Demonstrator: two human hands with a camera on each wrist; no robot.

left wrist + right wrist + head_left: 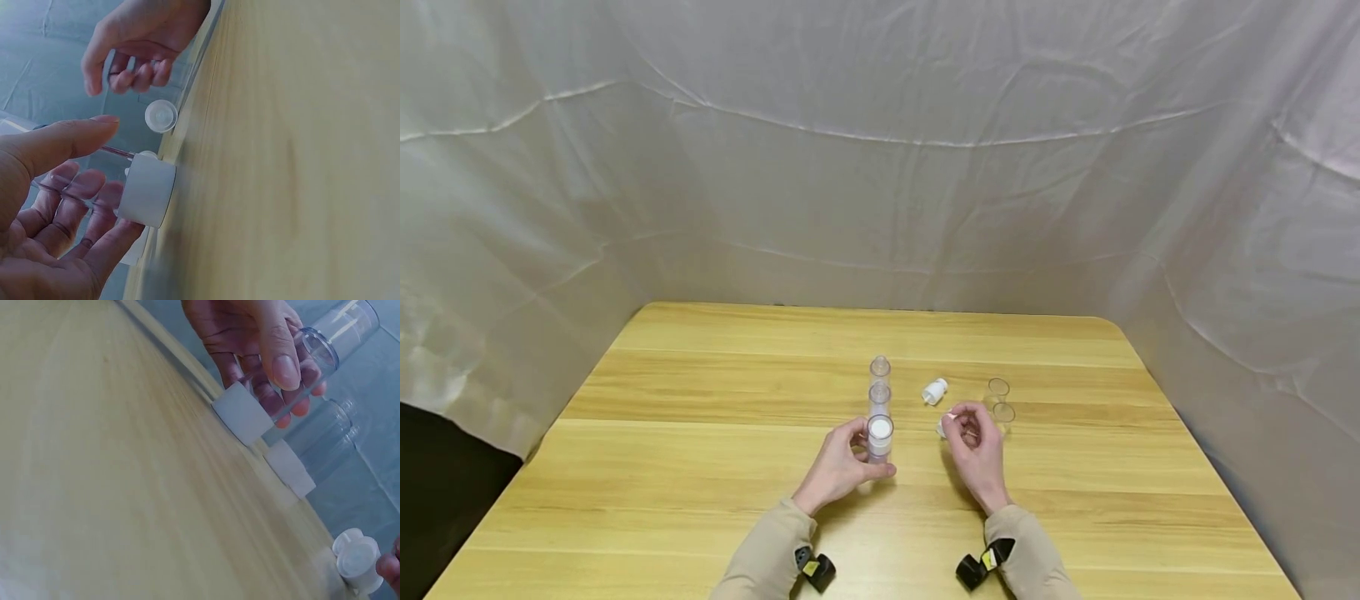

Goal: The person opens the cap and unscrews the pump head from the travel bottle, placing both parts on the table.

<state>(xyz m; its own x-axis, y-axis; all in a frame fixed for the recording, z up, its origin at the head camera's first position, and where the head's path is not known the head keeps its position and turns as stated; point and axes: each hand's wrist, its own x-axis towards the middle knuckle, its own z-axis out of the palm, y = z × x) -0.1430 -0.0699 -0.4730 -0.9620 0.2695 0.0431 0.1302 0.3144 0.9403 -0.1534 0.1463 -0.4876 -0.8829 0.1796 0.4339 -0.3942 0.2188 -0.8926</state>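
Note:
My left hand (pixel 842 465) grips a clear cylindrical bottle (pixel 878 457) with a white base (pixel 148 190), thumb on one side and fingers on the other. The bottle stands upright on the table; a clear piece with white inside (pixel 350 326) tops it. Behind it, in a row, stand two more clear bottles (pixel 880 404) with white bases (pixel 290 467). My right hand (pixel 976 446) hovers low with loosely bent fingers, beside a small white cap-like piece (pixel 359 561) on the table. The left wrist view shows a gap between these fingers and that piece (pixel 161 116).
Another white cap-like piece (pixel 935 392) lies on its side farther back. Two clear open-topped cylinders (pixel 998 387) stand right of it, just past my right hand. The wooden table (pixel 700 467) ends at pale hanging sheets (pixel 880 200) at the back and sides.

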